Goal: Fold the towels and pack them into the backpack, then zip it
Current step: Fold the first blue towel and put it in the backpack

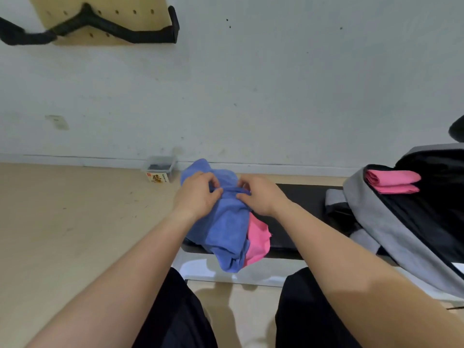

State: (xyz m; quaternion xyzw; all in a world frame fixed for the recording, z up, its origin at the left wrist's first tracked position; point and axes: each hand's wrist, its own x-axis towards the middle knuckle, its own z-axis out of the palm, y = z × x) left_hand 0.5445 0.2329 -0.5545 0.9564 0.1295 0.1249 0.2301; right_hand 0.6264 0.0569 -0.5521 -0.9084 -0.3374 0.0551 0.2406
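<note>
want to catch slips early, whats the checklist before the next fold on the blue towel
1. Both hands on blue towel: ok, left hand and right hand pinch its top.
2. Towel spread flat: not ok, bunched.
3. Pink towel clear of it: not ok, tucked under the blue one.
4. Backpack open: ok.
5. Folded pink towel inside: ok.
6. Zipper free: cannot tell.

A black bench (298, 197) carries a grey backpack (376, 222) and a pink towel (257, 241).
</note>
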